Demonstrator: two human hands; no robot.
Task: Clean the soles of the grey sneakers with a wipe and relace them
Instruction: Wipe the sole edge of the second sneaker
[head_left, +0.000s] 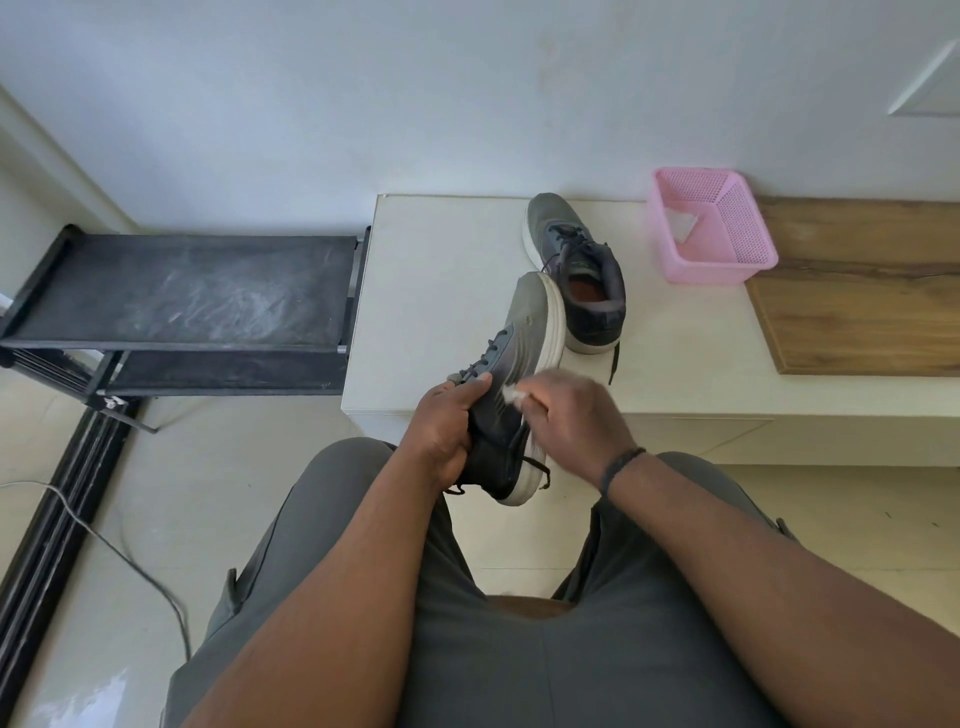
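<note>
At frame centre your left hand (441, 431) grips the laced grey mesh sneaker (511, 389) by its collar; your right hand (566, 415) pinches a crumpled white wipe (511, 396) against its side; tilt the white sole toward you; two sneakers, the second grey sneaker (576, 270) resting upper centre; one wipe.

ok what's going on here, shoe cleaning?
Yes. A seated person grips one grey sneaker in the left hand, tilted on its side, while the right hand rubs a white wipe along its sole edge; that hand is blurred. The other sneaker sits on the white bench beside a pink basket.
</note>
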